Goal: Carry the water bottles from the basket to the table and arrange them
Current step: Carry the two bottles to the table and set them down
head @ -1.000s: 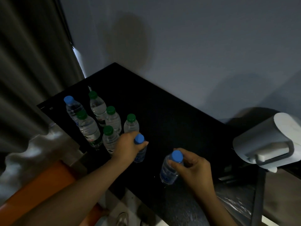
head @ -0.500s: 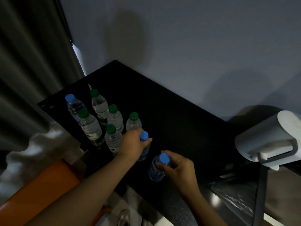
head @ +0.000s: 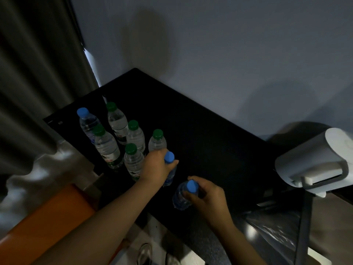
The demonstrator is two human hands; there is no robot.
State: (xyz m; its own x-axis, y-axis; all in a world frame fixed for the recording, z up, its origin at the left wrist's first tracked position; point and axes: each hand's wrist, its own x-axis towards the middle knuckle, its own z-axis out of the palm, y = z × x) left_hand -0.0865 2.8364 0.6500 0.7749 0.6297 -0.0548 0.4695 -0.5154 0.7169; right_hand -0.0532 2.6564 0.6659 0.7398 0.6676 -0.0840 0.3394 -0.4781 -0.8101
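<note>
With left hand (head: 155, 167) and right hand (head: 210, 196) clasping blue-capped bottles (head: 170, 175), holds them by the green-capped cluster (head: 133, 134) at centre left, likely to extend it.

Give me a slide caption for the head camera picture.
Beside six standing bottles on the black table, left hand grips a blue-capped bottle, right hand a second bottle.

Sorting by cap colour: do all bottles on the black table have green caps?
No: the back-left bottle has a blue cap, as do those in the left hand and right hand.
</note>
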